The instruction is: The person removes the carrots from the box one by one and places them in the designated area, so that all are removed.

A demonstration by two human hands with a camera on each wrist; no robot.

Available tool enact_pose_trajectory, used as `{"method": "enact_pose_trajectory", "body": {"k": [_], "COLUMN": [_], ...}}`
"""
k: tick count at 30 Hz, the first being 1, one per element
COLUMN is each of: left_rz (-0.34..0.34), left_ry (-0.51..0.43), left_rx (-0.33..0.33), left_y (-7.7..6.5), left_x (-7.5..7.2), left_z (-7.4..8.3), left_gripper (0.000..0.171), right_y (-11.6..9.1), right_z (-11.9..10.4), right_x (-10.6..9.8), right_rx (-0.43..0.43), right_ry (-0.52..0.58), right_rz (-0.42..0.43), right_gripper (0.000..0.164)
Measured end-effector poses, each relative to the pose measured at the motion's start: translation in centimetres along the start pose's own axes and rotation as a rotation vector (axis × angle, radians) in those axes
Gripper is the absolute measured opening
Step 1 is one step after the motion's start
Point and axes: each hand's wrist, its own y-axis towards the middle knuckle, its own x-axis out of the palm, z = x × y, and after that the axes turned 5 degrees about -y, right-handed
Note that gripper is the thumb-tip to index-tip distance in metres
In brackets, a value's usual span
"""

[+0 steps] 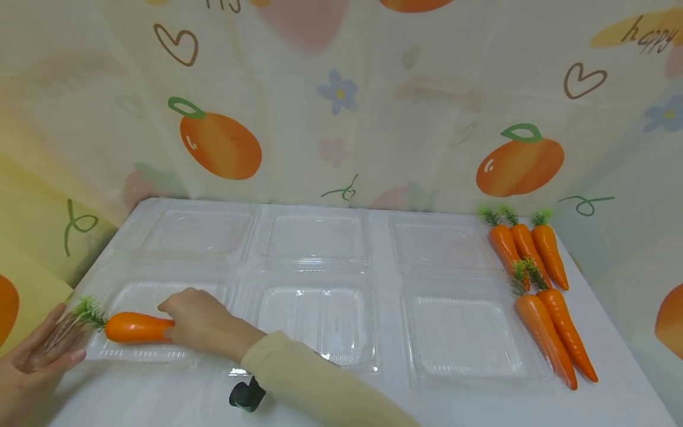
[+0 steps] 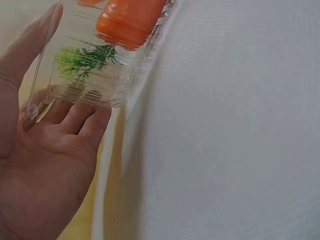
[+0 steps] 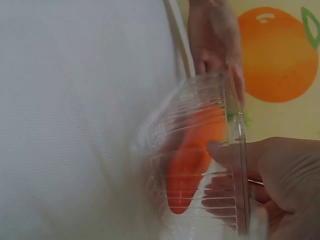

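Note:
In the head view, an orange toy carrot [image 1: 133, 328] with a green leafy top lies in the front-left clear plastic container [image 1: 155, 354]. My right hand [image 1: 205, 323] reaches into this container and pinches the carrot's narrow end between thumb and fingers. At the left end, my left hand [image 1: 40, 359] holds the container's side, beside the leaves. The left wrist view shows my left fingers [image 2: 80, 117] against the container's end, with the leaves [image 2: 85, 62] showing through the plastic. In the right wrist view, the right thumb [image 3: 227, 152] lies at the carrot [image 3: 192, 160].
More open clear containers stand alongside, the front-middle one [image 1: 370, 332] partly behind my sleeve and the front-right one [image 1: 480, 370] further over. Several carrots [image 1: 568, 332] lie at the right. A small black object [image 1: 247, 396] shows beside my right sleeve. A printed curtain [image 1: 299, 160] hangs behind.

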Motion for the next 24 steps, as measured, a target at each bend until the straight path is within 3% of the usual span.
{"method": "enact_pose_trajectory", "body": {"k": [4,13,17,20,24], "left_rz": [-0.018,0.039,-0.008,0.022,0.12], "left_ry": [0.0,0.118,0.113,0.181,0.297], "left_rx": [0.006,-0.055,-0.064,-0.077,-0.108], "left_y": [0.0,0.0,0.1,-0.1,-0.4], "left_x": [0.2,0.9,1.2,1.6,2.0], "left_z": [0.0,0.3,0.6,0.7,0.8], "left_gripper": [0.083,0.085,0.084,0.083,0.083], "right_y": [0.2,0.1,0.2,0.4,0.5], "right_z": [-0.5,-0.9,-0.7,-0.5,-0.2], "right_x": [0.4,0.5,0.6,0.5,0.4], "right_rx": [0.005,0.028,0.024,0.004,-0.044], "right_ry": [-0.073,-0.215,-0.189,-0.128,-0.085], "right_rz": [-0.013,-0.063,-0.053,-0.022,0.013], "right_gripper": [0.004,0.017,0.015,0.016,0.028]}}
